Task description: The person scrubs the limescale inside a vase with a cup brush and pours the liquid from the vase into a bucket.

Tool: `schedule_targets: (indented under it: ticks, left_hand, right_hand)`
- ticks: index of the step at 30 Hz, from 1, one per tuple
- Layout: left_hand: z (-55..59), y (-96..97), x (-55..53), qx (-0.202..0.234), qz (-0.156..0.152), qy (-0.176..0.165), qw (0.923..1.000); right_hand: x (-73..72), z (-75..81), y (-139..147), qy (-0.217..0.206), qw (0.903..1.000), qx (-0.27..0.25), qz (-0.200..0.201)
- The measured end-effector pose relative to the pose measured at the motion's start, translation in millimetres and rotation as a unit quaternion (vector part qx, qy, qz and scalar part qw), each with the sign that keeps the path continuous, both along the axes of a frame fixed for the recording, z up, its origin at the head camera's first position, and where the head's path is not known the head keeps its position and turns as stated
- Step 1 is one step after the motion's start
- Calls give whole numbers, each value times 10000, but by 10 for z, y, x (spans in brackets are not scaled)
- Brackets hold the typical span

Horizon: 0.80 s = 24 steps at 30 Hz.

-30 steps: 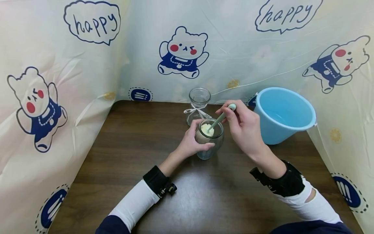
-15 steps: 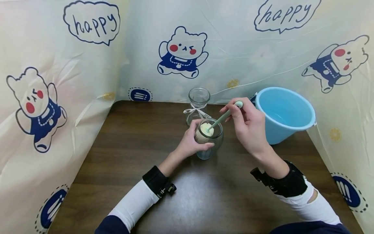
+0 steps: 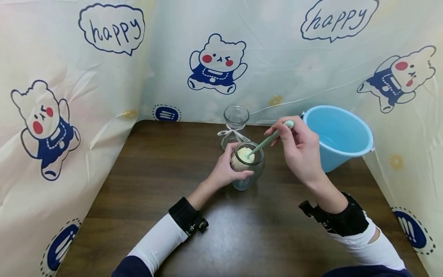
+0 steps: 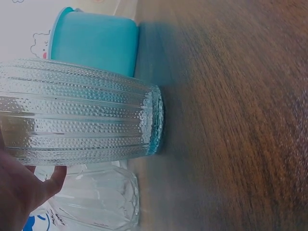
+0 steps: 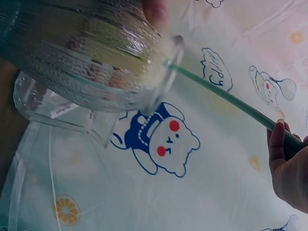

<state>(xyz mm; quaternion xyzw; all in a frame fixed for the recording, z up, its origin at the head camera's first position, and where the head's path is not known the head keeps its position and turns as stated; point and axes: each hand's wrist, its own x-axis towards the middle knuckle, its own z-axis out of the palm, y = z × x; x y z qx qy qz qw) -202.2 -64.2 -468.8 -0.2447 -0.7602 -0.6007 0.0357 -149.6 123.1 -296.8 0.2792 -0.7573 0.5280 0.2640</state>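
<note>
A ribbed, dotted glass vase (image 3: 255, 171) stands on the wooden table, its mouth facing up in the head view. My left hand (image 3: 226, 169) grips its upper side, thumb in front and fingers behind. Inside the mouth sits the cream sponge head (image 3: 243, 157) of a bottle brush, its pale green handle (image 3: 265, 141) slanting out to the right. My right hand (image 3: 302, 150) pinches that handle near its rounded end. The right wrist view shows the handle (image 5: 226, 96) running from the vase rim to my fingertips. The sponge is only dimly visible through the glass.
Just behind the vase stands a second clear glass bottle (image 3: 236, 115) with a white bow (image 3: 231, 131). A light blue bucket (image 3: 346, 154) is at the back right, close to my right hand. A printed cloth (image 3: 294, 73) hangs round the table's back and sides.
My right hand has shifted to the right, and the brush handle leans lower toward that side. The left hand and the vase have stayed nearly in place.
</note>
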Motion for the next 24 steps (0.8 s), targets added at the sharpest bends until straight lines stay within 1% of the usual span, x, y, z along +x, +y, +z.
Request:
schedule_targets:
  ticks: [4,6,8,12,14,15,18,21,22,24]
  left_hand:
    - [-25,-4,10,-17,-19,5,10000]
    - [-36,-6,8,-17,-22,20,10000]
    - [-38,-8,5,26,-33,27,10000]
    - [-29,-8,0,-7,8,-11,10000]
    - [-11,-3,8,-11,13,8,10000]
    - [1,-2,16,-3,9,38,10000]
    - [133,-3,90,23,-20,173,9998]
    - [244,-11,153,39,-25,220,9997]
    - [235,-12,143,19,-17,245,9997]
    - [146,-14,93,28,-12,226,9997]
  right_hand:
    - [76,-33,-60,-109,9995,312,11]
    - [89,-55,-73,-128,9989,449,24]
    - [71,-65,-64,-137,9990,410,76]
    - [14,-54,-21,-112,9996,133,213]
    - [1,-70,-10,-182,9994,152,256]
    - [0,-88,-11,-251,9991,212,279]
    - [-3,-181,-26,-471,9968,572,286]
    - [-5,-255,-47,-604,9940,882,241]
    - [-9,-261,-50,-603,9936,930,227]
    - [-15,-227,-53,-563,9943,881,217]
